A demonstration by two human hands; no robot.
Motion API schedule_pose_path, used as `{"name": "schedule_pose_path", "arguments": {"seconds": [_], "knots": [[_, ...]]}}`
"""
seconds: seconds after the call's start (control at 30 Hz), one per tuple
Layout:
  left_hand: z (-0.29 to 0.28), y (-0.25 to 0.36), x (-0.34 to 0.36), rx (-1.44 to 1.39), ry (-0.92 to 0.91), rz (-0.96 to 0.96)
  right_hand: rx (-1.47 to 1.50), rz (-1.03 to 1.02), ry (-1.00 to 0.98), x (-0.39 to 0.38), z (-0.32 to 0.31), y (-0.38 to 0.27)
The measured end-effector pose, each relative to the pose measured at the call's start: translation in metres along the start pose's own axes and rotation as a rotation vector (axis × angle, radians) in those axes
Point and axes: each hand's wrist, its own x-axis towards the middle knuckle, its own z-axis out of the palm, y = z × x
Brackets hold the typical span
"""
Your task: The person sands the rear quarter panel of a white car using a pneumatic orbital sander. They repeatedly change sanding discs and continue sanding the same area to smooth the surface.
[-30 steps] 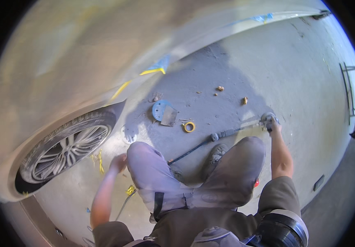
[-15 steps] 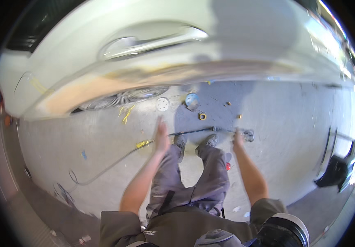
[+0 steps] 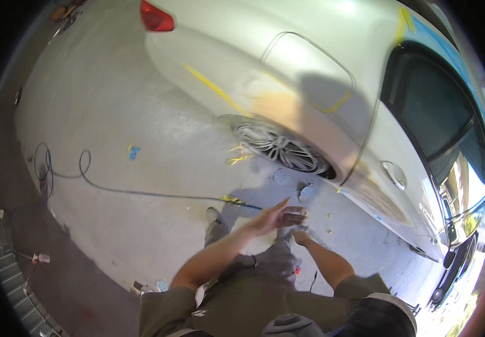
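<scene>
My left hand (image 3: 276,218) is held out over the floor in front of my legs with its fingers spread and nothing in it. Just right of it and lower is my right hand (image 3: 299,236), small and blurred, so its fingers cannot be made out. A dark hose (image 3: 164,196), partly wrapped in yellow tape, runs along the floor and passes behind my left hand. Beyond my left fingertips, a small tape roll (image 3: 304,213) lies on the floor. The pale car (image 3: 220,67) stands ahead, with a tan sanded patch (image 3: 279,106) above its rear wheel (image 3: 276,147).
Round discs (image 3: 280,176) and yellow tape scraps (image 3: 240,159) lie by the wheel. Loops of hose (image 3: 85,163) and a blue scrap (image 3: 134,153) are on the floor at left. Yellow masking tape (image 3: 214,87) and a red tail light (image 3: 157,17) mark the car's rear.
My view has swung left toward the car's rear, bringing the wheel and tail light in. My hands, wide apart before, are now close together. The hose now reaches farther left in view.
</scene>
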Motion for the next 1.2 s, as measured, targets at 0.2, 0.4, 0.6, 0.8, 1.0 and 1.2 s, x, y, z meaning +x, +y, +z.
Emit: {"name": "schedule_pose_path", "arguments": {"seconds": [0.2,0.4,0.6,0.8,1.0,1.2], "knots": [[-0.143,0.136,-0.382,1.747,1.149,-0.047,0.132,0.106,-0.221,-0.061,-0.035,-0.107],[-0.179,0.114,-0.646,0.542,1.777,-0.444,0.584,0.299,-0.120,-0.001,-0.091,-0.261],[-0.161,0.160,-0.631,0.164,1.744,-0.244,0.171,0.096,-0.097,0.172,-0.198,-0.397],[-0.197,0.314,-0.526,0.852,1.456,-0.416,0.675,0.177,-0.225,0.329,-0.418,-0.560],[-0.278,0.590,-0.550,0.821,1.444,-0.330,0.221,0.066,-0.251,0.447,-0.491,-0.686],[-0.315,0.980,-0.692,1.570,1.389,-0.453,0.589,0.239,-0.251,0.490,-0.517,-0.789]]}}
